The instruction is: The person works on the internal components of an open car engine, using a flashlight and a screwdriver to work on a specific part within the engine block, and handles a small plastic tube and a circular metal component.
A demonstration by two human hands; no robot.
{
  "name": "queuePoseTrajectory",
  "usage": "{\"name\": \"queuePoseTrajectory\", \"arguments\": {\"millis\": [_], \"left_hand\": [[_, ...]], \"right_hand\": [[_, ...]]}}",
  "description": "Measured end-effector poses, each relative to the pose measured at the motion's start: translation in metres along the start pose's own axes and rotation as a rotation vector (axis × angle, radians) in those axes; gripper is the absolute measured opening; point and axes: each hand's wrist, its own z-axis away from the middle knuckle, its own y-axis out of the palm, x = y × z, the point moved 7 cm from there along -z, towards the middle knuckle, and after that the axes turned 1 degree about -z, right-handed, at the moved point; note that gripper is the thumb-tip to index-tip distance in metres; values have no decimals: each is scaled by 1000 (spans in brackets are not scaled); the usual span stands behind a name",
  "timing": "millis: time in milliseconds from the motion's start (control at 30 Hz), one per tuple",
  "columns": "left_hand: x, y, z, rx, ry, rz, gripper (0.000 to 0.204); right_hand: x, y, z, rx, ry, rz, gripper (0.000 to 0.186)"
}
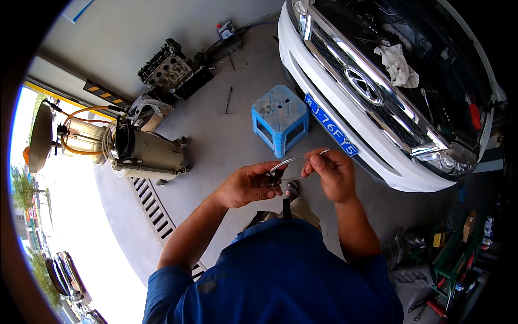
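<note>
In front of my blue shirt, both hands hold a thin, light, bent line [292,160], perhaps a tube or wire. My left hand [249,185] is closed on it near a small dark metal piece [272,181], partly hidden by my fingers. My right hand [330,171] pinches the other part between thumb and fingers, a little higher. Beyond my hands a blue plastic stool [279,110] stands on the floor beside the front bumper [299,70] of a white vehicle.
The vehicle's engine bay is open, with a white cloth [396,66] and tools on it. A metal tank [145,153] with hoses stands left, near a floor drain [152,207]. An engine block [164,70] lies by the wall. A green tool cart [453,254] is at lower right.
</note>
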Motion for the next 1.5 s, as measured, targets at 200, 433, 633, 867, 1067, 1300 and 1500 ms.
{"name": "queuePoseTrajectory", "arguments": {"millis": [200, 433, 633, 867, 1067, 1300, 1500], "left_hand": [[-71, -89, -20, -400, 163, -621, 39], [-112, -224, -5, -814, 145, -555, 25], [-180, -365, 1, -800, 42, -555, 25], [-262, -452, -16, -348, 58, -117, 33], [-298, -502, -56, -131, 145, 161, 31], [-346, -548, -134, -10, 96, 250, 34], [-388, -605, -261, -199, 66, 178, 28]], "right_hand": [[-13, 44, -116, 130, 14, 109, 14], [-46, 153, -237, 431, -340, 665, 13], [-117, 222, -359, 441, -268, 631, 11], [-158, 253, -466, 262, 67, 58, 14], [-175, 250, -536, 363, 156, -13, 30], [-182, 214, -641, 328, 103, -72, 32], [-147, 153, -747, 256, -150, 389, 34]]}}
